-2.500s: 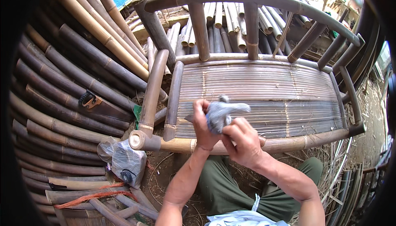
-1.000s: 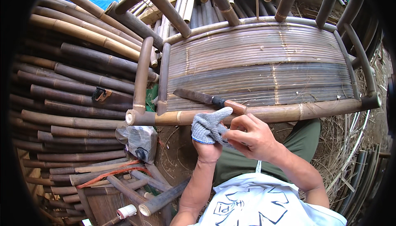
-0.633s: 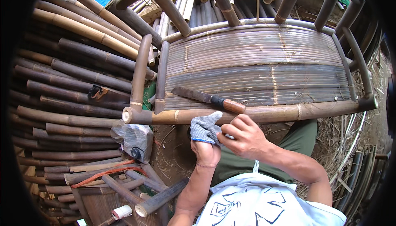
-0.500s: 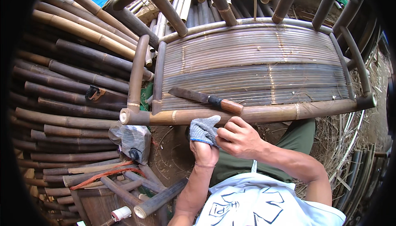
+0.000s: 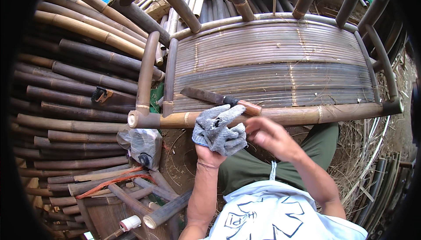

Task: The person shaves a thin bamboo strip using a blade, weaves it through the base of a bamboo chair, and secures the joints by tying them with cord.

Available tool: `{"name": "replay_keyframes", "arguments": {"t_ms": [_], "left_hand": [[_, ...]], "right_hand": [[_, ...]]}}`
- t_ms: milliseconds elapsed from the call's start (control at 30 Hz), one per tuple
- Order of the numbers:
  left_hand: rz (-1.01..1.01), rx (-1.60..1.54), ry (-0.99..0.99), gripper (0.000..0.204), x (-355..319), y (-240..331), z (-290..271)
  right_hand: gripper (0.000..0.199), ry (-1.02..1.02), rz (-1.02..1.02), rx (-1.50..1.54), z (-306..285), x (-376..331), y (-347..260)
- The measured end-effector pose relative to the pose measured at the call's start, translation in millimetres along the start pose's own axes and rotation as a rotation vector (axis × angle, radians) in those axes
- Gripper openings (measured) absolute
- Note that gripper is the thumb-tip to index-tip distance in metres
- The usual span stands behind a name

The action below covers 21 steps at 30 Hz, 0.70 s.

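Note:
A grey knitted work glove (image 5: 208,126) with a blue cuff edge covers my left hand (image 5: 223,137), which is held up in front of the bench with its fingers apart. A small dark hole shows in the glove. Close beside the gloved fingers is my right hand (image 5: 275,140), bare and slightly blurred, with its fingers loosely apart and no object visible in them. Just beyond both hands, a large knife (image 5: 206,95) with a wooden handle lies on the slatted seat of a bamboo bench (image 5: 258,49), its handle reaching over the front rail.
Dark bamboo poles (image 5: 92,82) are piled at the left, with a saw (image 5: 105,96) resting on them. A clear plastic bag (image 5: 144,145) sits below the bench's left corner. At lower left are a smaller bamboo frame (image 5: 169,211) and a paint brush (image 5: 128,224). Cut bamboo lies behind the bench.
The glove, earlier bunched and pinched by my right hand, is now pulled fully over my left hand, its fingers spread. My right hand has let go and moved slightly right.

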<state>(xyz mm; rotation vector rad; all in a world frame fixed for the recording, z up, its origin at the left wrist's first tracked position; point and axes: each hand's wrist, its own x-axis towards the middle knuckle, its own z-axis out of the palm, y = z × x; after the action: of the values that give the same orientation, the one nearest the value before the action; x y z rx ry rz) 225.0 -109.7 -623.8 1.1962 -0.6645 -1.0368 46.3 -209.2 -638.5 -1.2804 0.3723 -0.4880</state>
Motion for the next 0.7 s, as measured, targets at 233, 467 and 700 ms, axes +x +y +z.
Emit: {"name": "replay_keyframes", "arguments": {"t_ms": [233,467,700], "left_hand": [[-0.371,-0.812,-0.029,0.059,-7.4,-7.3,-4.0],[-0.191,-0.421,0.283,0.049,-13.3,-27.7,-38.7],[0.051,0.374,-0.098,0.060,9.9,27.0,-21.8]], "right_hand": [[0.019,0.277,-0.008,0.130,12.3,7.9,0.2],[0.015,0.605,-0.045,0.401,-4.0,6.8,40.8],[0.028,0.684,-0.126,-0.216,-33.2,36.7,-5.9]]}}
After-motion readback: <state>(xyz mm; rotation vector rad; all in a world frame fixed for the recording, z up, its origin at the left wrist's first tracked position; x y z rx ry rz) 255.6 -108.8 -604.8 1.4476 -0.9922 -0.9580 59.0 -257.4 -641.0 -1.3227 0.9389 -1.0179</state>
